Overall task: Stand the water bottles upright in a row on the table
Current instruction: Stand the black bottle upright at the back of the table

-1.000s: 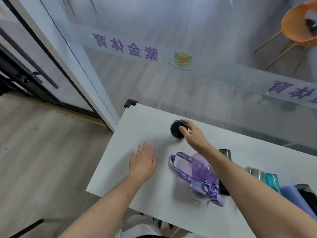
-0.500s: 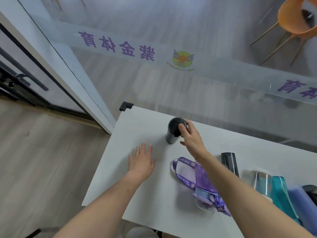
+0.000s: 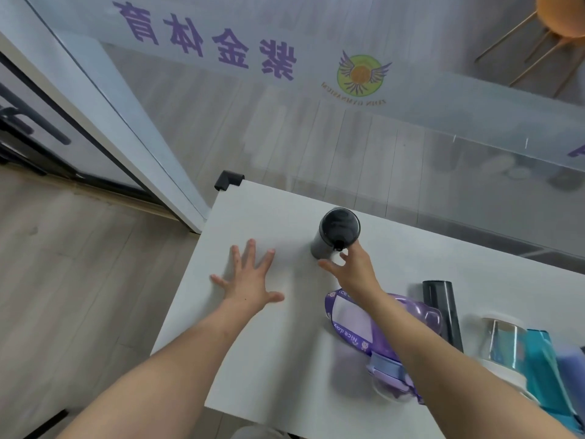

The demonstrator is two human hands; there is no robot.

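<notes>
A black water bottle [image 3: 335, 232] stands upright near the far left of the white table [image 3: 253, 359]. My right hand [image 3: 354, 270] is just in front of it, fingers apart, with one fingertip touching the lid's edge and nothing gripped. My left hand [image 3: 250, 280] lies flat on the table to the left of the bottle, fingers spread. A purple bottle [image 3: 411, 315] with a strap lies on its side under my right forearm. To its right lie a dark grey bottle [image 3: 441, 308], a clear bottle [image 3: 503, 340] and a teal bottle [image 3: 544, 365].
A glass wall with purple lettering runs right behind the table's far edge. A black corner guard [image 3: 228, 179] caps the table's far left corner. A door frame [image 3: 110, 122] stands to the left, and an orange chair [image 3: 563, 17] behind the glass.
My right hand has slipped off the black bottle's lid and its fingers have spread; the bottle stays upright. My left hand's fingers have splayed wider on the table.
</notes>
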